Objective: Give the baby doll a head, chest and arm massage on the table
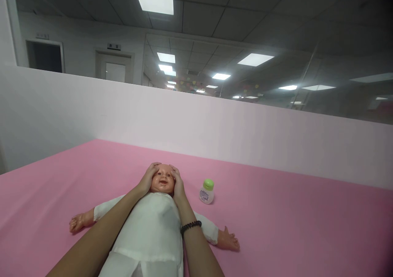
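A baby doll [153, 223] in a white suit lies on its back on the pink surface [291, 219], head away from me and arms spread. My left hand [147, 178] cups the left side of the doll's head [162, 179], fingers curved over its forehead. My right hand [177, 183] presses the right side of the head, fingers laid along the temple. A dark bead bracelet [190, 226] sits on my right wrist.
A small white bottle with a green cap [207, 191] stands on the pink surface just right of the doll's head. A white partition wall [215, 125] runs behind the surface, with glass above it.
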